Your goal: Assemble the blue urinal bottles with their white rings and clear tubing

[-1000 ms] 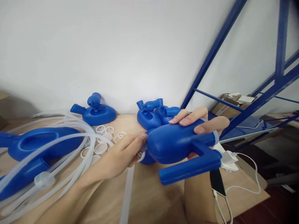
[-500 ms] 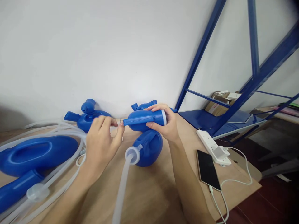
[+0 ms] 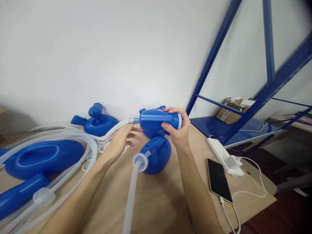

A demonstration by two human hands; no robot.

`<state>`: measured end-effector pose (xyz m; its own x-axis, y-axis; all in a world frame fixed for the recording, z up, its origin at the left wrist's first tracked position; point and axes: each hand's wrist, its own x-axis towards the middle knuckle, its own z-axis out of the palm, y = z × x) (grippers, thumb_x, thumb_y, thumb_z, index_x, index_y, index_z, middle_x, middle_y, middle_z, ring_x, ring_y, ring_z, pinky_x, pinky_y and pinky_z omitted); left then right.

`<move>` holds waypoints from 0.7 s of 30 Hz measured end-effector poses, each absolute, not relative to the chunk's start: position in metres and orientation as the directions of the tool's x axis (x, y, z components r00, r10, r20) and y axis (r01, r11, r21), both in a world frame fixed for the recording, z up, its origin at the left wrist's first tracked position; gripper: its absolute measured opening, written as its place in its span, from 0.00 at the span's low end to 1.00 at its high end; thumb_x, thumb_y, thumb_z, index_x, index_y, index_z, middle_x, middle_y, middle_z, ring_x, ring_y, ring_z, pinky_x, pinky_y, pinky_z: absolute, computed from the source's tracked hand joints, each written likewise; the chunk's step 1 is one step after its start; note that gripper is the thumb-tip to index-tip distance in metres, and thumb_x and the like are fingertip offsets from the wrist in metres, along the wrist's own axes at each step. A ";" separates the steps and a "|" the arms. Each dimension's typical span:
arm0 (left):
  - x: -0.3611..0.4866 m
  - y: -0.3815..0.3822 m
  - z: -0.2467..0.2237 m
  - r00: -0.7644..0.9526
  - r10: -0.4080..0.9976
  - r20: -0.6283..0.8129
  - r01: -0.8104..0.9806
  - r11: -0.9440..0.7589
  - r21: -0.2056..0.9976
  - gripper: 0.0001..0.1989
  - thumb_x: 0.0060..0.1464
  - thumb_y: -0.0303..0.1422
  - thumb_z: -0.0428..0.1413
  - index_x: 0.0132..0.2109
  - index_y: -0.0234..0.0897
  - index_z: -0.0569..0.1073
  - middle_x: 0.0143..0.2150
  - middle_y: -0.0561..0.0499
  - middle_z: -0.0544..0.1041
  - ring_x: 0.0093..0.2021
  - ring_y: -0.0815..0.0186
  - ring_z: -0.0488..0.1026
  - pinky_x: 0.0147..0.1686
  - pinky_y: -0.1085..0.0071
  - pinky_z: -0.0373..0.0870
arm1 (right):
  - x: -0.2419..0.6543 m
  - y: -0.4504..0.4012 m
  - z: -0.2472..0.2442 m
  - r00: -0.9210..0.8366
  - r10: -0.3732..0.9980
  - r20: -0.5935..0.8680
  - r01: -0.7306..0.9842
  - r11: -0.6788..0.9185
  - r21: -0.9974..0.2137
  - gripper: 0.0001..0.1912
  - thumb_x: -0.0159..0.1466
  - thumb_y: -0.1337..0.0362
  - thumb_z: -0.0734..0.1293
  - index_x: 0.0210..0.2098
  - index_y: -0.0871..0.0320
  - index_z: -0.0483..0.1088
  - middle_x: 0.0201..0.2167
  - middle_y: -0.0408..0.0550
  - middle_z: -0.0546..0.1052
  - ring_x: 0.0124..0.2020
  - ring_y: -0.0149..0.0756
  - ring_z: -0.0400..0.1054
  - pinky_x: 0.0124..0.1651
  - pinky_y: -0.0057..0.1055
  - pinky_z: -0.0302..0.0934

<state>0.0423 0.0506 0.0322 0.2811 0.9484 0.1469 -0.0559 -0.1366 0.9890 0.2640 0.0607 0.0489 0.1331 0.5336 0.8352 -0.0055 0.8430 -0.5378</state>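
My right hand (image 3: 179, 128) is wrapped round the white-rimmed end of a long blue part (image 3: 158, 119), held level near the wall. A ribbed nozzle at its left end meets a translucent tube (image 3: 117, 127). Beneath that joint is my left hand (image 3: 125, 138), its fingers spread, the thumb close to the tube; whether they touch is unclear. Below the held part stands a blue bottle (image 3: 158, 156) with a white collar (image 3: 140, 162) and a tube running down from it.
Blue bottles (image 3: 101, 125) (image 3: 46, 157) and coiled tubes (image 3: 91, 139) lie to the left. A phone (image 3: 219, 180) and power strip (image 3: 224, 156) are at the right, beside a blue rack (image 3: 214, 52). White rings (image 3: 104, 143) lie behind my left wrist.
The left hand has turned and opened, its fingers now below the nozzle. A tube now shows at the nozzle's end. The view has shifted slightly.
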 end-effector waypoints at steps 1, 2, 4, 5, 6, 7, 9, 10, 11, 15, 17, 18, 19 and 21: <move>0.044 0.050 0.032 0.292 0.941 0.172 -0.081 -0.155 0.985 0.27 0.64 0.57 0.52 0.49 0.36 0.72 0.54 0.40 0.77 0.43 0.58 0.79 0.29 0.71 0.75 | 0.264 0.061 0.048 0.136 0.535 0.834 0.001 0.842 -0.540 0.22 0.55 0.55 0.83 0.43 0.50 0.73 0.46 0.45 0.80 0.50 0.46 0.78 0.60 0.48 0.71; 0.045 0.050 0.033 0.297 0.936 0.190 -0.098 -0.168 0.981 0.25 0.64 0.56 0.53 0.47 0.36 0.72 0.52 0.41 0.77 0.42 0.59 0.79 0.28 0.71 0.74 | 0.264 0.062 0.048 0.136 0.536 0.833 0.013 0.840 -0.543 0.22 0.55 0.53 0.82 0.43 0.50 0.72 0.46 0.45 0.80 0.50 0.46 0.78 0.60 0.48 0.71; 0.046 0.048 0.033 0.316 0.925 0.211 -0.111 -0.185 0.976 0.23 0.65 0.55 0.53 0.42 0.37 0.70 0.44 0.46 0.77 0.37 0.62 0.78 0.27 0.71 0.73 | 0.264 0.062 0.047 0.127 0.542 0.831 0.037 0.834 -0.550 0.23 0.55 0.51 0.82 0.43 0.50 0.72 0.46 0.46 0.80 0.50 0.47 0.78 0.60 0.49 0.71; 0.047 0.047 0.033 0.324 0.920 0.220 -0.111 -0.194 0.975 0.23 0.65 0.54 0.53 0.39 0.37 0.69 0.39 0.48 0.76 0.33 0.63 0.77 0.26 0.71 0.72 | 0.264 0.062 0.047 0.120 0.544 0.830 0.040 0.833 -0.552 0.24 0.55 0.51 0.82 0.43 0.50 0.71 0.46 0.46 0.80 0.50 0.47 0.78 0.61 0.49 0.71; 0.048 0.046 0.033 0.329 0.916 0.230 -0.107 -0.206 0.973 0.23 0.66 0.54 0.52 0.36 0.38 0.67 0.35 0.51 0.74 0.30 0.65 0.75 0.25 0.71 0.72 | 0.264 0.062 0.047 0.113 0.544 0.831 0.035 0.834 -0.551 0.23 0.56 0.51 0.82 0.43 0.50 0.71 0.46 0.46 0.80 0.51 0.47 0.78 0.61 0.50 0.71; 0.049 0.045 0.032 0.330 0.913 0.238 -0.099 -0.218 0.971 0.23 0.67 0.53 0.51 0.34 0.38 0.66 0.31 0.53 0.71 0.27 0.67 0.73 0.24 0.72 0.70 | 0.263 0.062 0.047 0.108 0.542 0.833 0.026 0.836 -0.548 0.23 0.56 0.51 0.82 0.43 0.50 0.71 0.46 0.46 0.80 0.51 0.47 0.78 0.62 0.51 0.70; 0.049 0.043 0.031 0.325 0.913 0.246 -0.087 -0.230 0.969 0.23 0.70 0.51 0.48 0.31 0.39 0.62 0.27 0.56 0.67 0.23 0.70 0.68 0.21 0.73 0.66 | 0.262 0.062 0.046 0.100 0.533 0.840 0.002 0.844 -0.536 0.23 0.56 0.52 0.82 0.44 0.50 0.71 0.46 0.46 0.79 0.51 0.47 0.77 0.63 0.52 0.70; 0.049 0.042 0.030 0.320 0.916 0.241 -0.087 -0.224 0.971 0.23 0.70 0.49 0.47 0.30 0.40 0.61 0.25 0.57 0.66 0.21 0.71 0.65 0.19 0.74 0.63 | 0.262 0.062 0.046 0.095 0.525 0.846 -0.012 0.850 -0.527 0.22 0.56 0.53 0.82 0.44 0.50 0.72 0.46 0.46 0.79 0.52 0.47 0.77 0.63 0.53 0.70; 0.050 0.041 0.030 0.317 0.920 0.229 -0.089 -0.212 0.973 0.23 0.71 0.48 0.46 0.30 0.40 0.60 0.24 0.57 0.64 0.20 0.71 0.63 0.18 0.75 0.59 | 0.262 0.062 0.045 0.088 0.516 0.852 -0.027 0.856 -0.516 0.22 0.57 0.53 0.82 0.44 0.50 0.72 0.46 0.46 0.79 0.52 0.48 0.77 0.63 0.53 0.70; 0.050 0.033 0.032 0.293 0.936 0.196 -0.132 -0.163 0.978 0.23 0.71 0.45 0.47 0.28 0.40 0.57 0.20 0.60 0.57 0.17 0.74 0.56 0.17 0.77 0.51 | 0.264 0.063 0.044 0.048 0.481 0.875 -0.073 0.876 -0.478 0.23 0.56 0.52 0.82 0.42 0.49 0.71 0.46 0.46 0.78 0.52 0.49 0.79 0.63 0.56 0.71; 0.052 0.030 0.035 0.285 0.939 0.195 -0.152 -0.157 0.976 0.23 0.71 0.44 0.48 0.27 0.40 0.56 0.19 0.61 0.55 0.17 0.75 0.53 0.17 0.77 0.51 | 0.266 0.062 0.045 0.037 0.467 0.884 -0.058 0.884 -0.464 0.25 0.54 0.49 0.83 0.41 0.49 0.70 0.46 0.46 0.78 0.50 0.49 0.79 0.62 0.57 0.71; 0.053 0.028 0.035 0.283 0.939 0.196 -0.156 -0.157 0.975 0.23 0.70 0.43 0.48 0.27 0.40 0.56 0.19 0.61 0.55 0.17 0.75 0.52 0.17 0.77 0.51 | 0.268 0.061 0.046 0.028 0.457 0.889 -0.043 0.889 -0.456 0.26 0.53 0.47 0.83 0.40 0.49 0.70 0.45 0.46 0.78 0.50 0.50 0.79 0.61 0.58 0.71; 0.054 0.027 0.036 0.283 0.938 0.197 -0.153 -0.159 0.975 0.22 0.70 0.42 0.48 0.27 0.40 0.57 0.19 0.61 0.55 0.17 0.75 0.52 0.17 0.77 0.51 | 0.269 0.060 0.047 0.013 0.445 0.895 -0.028 0.895 -0.445 0.27 0.52 0.46 0.83 0.39 0.49 0.70 0.45 0.46 0.77 0.49 0.50 0.79 0.61 0.58 0.72; 0.056 0.026 0.035 0.281 0.937 0.206 -0.141 -0.172 0.975 0.21 0.69 0.41 0.48 0.27 0.40 0.58 0.18 0.60 0.55 0.17 0.74 0.53 0.17 0.77 0.52 | 0.270 0.056 0.050 -0.031 0.413 0.910 -0.006 0.910 -0.414 0.26 0.52 0.45 0.83 0.38 0.50 0.71 0.43 0.47 0.78 0.49 0.51 0.80 0.58 0.58 0.73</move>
